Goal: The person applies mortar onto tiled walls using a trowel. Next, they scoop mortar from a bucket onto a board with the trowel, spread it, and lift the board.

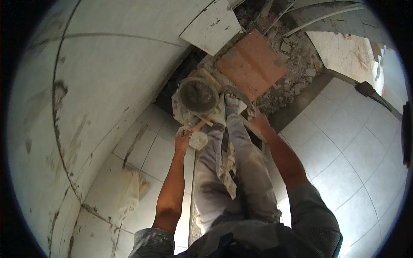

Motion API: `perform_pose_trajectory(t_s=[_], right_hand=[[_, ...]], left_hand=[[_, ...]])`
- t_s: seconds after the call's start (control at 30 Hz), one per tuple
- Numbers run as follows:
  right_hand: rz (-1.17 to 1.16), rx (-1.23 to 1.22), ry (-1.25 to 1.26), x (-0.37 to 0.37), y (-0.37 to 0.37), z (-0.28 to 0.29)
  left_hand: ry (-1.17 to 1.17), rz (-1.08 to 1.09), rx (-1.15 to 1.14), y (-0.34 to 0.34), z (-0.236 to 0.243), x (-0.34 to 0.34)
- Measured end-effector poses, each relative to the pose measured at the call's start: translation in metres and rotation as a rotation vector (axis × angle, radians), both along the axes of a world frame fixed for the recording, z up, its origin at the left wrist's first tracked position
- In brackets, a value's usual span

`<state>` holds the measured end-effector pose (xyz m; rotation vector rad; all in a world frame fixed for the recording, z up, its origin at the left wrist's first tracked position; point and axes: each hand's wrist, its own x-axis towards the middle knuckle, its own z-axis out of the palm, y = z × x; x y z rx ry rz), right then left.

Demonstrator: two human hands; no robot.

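Note:
My left hand (184, 136) is closed round a short wooden handle (199, 126) just in front of a round bucket (198, 95). What the handle belongs to does not show clearly. A pale, roughly round piece (198, 140) lies right beside that hand. The bucket has a dark rim and dull grey contents. My right hand (259, 121) is closed by my right foot, at the end of a curved grey-brown piece (235, 92); what its fingers grip is too small to make out. My feet stand between the hands on a dusty, debris-covered surface.
Beyond my feet lies a flat orange-brown slab (251, 64), with broken rubble (297, 64) beside it. A loose white tile (211, 28) leans near the tiled wall (116, 64) on the left. Pale floor tiles (344, 129) extend to the right; a dark tool (365, 89) lies at their far edge.

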<state>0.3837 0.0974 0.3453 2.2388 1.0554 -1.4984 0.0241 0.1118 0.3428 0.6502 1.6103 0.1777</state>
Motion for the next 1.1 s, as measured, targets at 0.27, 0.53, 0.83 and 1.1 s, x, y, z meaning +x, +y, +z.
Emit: perform_pose_trajectory(t_s=[0.27, 0.53, 0.83, 1.1], right_hand=[[-0.463, -0.065, 0.074, 0.022, -0.015, -0.040], [-0.701, 0.044, 0.040, 0.029, -0.013, -0.050], [-1.240, 0.379, 0.230, 0.051, 0.093, -0.078], [-1.547, 0.889, 0.804, 0.065, 0.173, -0.089]], left_hand=[[-0.234, 0.410, 0.138, 0.214, -0.100, 0.107], [-0.292, 0.551, 0.254, 0.353, -0.207, 0.138], [-0.167, 0.078, 0.507, 0.259, -0.180, 0.160], [0.004, -0.004, 0.566, 0.134, -0.163, 0.237]])
